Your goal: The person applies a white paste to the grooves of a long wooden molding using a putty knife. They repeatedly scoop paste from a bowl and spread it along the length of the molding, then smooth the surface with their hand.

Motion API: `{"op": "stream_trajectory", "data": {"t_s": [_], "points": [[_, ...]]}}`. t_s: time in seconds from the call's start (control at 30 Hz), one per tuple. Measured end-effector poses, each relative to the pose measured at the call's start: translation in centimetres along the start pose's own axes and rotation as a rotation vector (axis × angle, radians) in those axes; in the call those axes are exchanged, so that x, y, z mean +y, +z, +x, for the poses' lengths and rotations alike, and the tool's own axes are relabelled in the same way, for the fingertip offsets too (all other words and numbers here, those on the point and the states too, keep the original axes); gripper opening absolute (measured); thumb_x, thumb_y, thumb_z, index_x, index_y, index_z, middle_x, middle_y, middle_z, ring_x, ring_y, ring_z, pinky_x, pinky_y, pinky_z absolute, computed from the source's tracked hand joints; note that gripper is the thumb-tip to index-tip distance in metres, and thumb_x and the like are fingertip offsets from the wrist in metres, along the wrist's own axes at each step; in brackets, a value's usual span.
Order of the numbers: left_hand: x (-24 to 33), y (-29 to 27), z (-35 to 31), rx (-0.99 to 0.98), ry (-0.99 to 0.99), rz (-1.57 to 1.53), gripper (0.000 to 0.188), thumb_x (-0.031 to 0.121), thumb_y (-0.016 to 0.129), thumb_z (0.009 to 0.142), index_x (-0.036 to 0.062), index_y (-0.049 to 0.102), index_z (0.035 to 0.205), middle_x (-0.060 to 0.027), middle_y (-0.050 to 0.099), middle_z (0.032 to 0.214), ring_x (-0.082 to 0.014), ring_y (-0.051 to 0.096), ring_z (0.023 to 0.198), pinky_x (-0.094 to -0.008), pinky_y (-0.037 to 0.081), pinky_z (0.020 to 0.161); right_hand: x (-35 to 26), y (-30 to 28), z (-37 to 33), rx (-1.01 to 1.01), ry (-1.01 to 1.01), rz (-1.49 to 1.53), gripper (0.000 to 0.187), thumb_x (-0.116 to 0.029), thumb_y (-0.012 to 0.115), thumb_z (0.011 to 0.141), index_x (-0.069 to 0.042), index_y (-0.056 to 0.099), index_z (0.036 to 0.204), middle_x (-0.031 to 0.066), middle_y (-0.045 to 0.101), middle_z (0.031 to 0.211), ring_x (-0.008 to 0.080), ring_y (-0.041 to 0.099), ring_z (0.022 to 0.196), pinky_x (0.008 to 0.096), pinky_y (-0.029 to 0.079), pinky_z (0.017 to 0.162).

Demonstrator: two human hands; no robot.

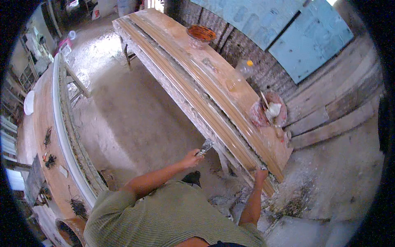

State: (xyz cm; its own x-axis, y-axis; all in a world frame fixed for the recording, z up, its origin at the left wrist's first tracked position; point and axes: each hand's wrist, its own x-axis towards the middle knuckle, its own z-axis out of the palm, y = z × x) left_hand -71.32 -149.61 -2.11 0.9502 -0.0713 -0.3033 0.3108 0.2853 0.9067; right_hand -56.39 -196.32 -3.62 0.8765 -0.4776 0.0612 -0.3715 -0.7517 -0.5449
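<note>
My left hand point(192, 159) is closed around a short scraper-like tool point(207, 145), whose silvery-grey end looks smeared with white. It is held just off the near edge of a long table point(230, 78). Two long brown grooved moulding forms point(193, 86) lie lengthwise along that table, with a rough whitish gap between them. At the near end of the closer form, my right hand point(261, 174) is closed with its fingers down by the surface. A small greyish thing point(263, 167) shows at those fingertips; its kind is too small to make out.
On the table stand an orange-lined bowl point(201, 33), a clear bottle with a yellow cap point(245, 68) and a stained basin point(269, 109) with tools in it. To the left, another table point(43, 107) carries a long white strip point(61, 119) and dark wire bundles point(77, 206).
</note>
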Motion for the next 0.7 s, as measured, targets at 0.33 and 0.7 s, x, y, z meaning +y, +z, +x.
{"op": "stream_trajectory", "data": {"t_s": [0.33,0.7], "points": [[10.1,-17.2,2.3,0.188,-0.073,-0.211,0.023,0.02,0.054,0.096,0.0105,0.056,0.117,0.0025,0.058,0.083,-0.0067,0.05,0.06,-0.0245,0.041,0.051,-27.2,18.4,-6.7,-0.207,0.266,0.915,0.015,0.005,0.068,0.079,0.002,0.061,0.093,0.0156,0.067,0.085,0.0284,0.068,0.064,0.0399,0.06,0.055],[24.4,-41.8,14.9,0.486,-0.098,-0.101,0.026,0.021,0.066,0.09,0.0104,0.051,0.109,0.001,0.052,0.071,-0.0086,0.047,0.054,-0.027,0.037,0.044,-64.6,39.2,-15.8,-0.618,0.197,1.161,0.021,0.006,0.066,0.083,0.006,0.059,0.103,0.0178,0.065,0.094,0.0296,0.068,0.073,0.0381,0.062,0.064]]}}
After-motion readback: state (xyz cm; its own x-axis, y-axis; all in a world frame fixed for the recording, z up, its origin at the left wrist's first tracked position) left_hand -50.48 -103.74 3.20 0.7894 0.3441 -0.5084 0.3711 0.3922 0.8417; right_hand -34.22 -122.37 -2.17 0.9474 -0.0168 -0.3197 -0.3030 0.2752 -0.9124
